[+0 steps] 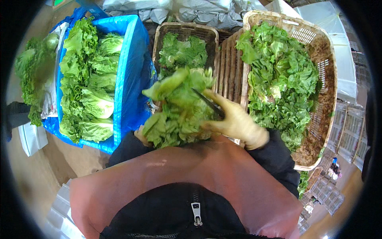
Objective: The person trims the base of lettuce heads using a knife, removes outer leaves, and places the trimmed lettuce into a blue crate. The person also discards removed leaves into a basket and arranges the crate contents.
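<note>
A leafy lettuce head (179, 110) is held in front of my apron, blurred by motion. My left hand (141, 135) supports it from the lower left, with most of the fingers hidden behind the leaves. My right hand (238, 122) grips a dark knife (209, 103) at the lettuce's right side. The blade points up and left over the leaves; whether it touches them I cannot tell. Just beyond the lettuce stands a plastic crate (186, 26) with green leaves (182, 50) in it.
On the left, a box lined with blue plastic (131, 68) holds lettuce heads (97, 101) in rows. A large dirty crate (320, 119) of loose leaves (283, 74) stands at the right. More lettuce (32, 68) is at the far left, beside a dark sleeve (18, 115).
</note>
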`<move>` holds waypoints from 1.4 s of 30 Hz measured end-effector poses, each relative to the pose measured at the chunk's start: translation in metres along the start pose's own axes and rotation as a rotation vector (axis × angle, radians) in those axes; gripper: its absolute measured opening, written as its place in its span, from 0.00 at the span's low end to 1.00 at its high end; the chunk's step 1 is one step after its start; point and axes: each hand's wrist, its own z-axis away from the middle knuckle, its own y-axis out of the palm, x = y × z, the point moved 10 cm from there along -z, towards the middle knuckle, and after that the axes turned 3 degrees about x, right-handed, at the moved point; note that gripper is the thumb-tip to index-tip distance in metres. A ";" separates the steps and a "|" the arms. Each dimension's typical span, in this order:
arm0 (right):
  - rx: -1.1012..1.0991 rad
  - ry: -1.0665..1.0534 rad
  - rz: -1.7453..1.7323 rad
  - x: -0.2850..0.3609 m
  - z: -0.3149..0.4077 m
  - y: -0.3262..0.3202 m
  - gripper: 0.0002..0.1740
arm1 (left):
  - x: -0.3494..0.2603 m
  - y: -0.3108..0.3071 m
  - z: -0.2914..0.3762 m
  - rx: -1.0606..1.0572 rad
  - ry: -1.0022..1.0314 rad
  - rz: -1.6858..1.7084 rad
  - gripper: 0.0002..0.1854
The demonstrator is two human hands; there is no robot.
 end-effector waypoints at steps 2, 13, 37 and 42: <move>-0.017 0.194 -0.038 -0.012 -0.008 0.001 0.37 | -0.007 -0.003 0.002 -0.007 -0.008 0.026 0.21; -0.046 -0.072 -0.156 -0.037 -0.019 -0.014 0.43 | -0.023 -0.050 0.015 -0.108 0.058 0.087 0.21; -0.357 0.067 0.449 -0.037 0.031 -0.104 0.20 | -0.029 -0.018 -0.021 -0.100 -0.271 0.192 0.49; -0.105 0.123 -0.188 -0.054 -0.018 -0.058 0.31 | -0.029 -0.001 -0.039 0.009 -0.240 0.099 0.53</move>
